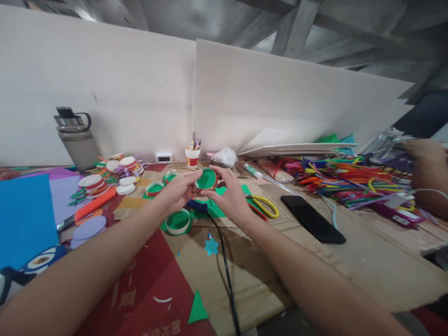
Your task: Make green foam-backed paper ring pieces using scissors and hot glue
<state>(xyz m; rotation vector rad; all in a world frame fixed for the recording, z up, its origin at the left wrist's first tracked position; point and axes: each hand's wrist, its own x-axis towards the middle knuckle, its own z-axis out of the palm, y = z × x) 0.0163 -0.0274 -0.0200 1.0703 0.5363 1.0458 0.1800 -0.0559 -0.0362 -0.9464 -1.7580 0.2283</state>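
Between both hands, above the middle of the table, is a small round cup-like piece (206, 179) with a green inside and a reddish rim. My left hand (180, 190) pinches its left side. My right hand (229, 193) has its thumb and fingers around the right side. Below the hands lie a blue-handled tool (197, 206) with a black cord and green sheets. A white ring with a green base (178, 221) sits near my left wrist, and another such ring (154, 188) is behind it.
Yellow-handled scissors (268, 206) and a black phone (312, 218) lie to the right, before piled pipe cleaners (343, 179). At left are an orange cutter (95, 204), blue sheet (28, 219) and bottle (80, 144). Another person's arm (430, 172) is at far right.
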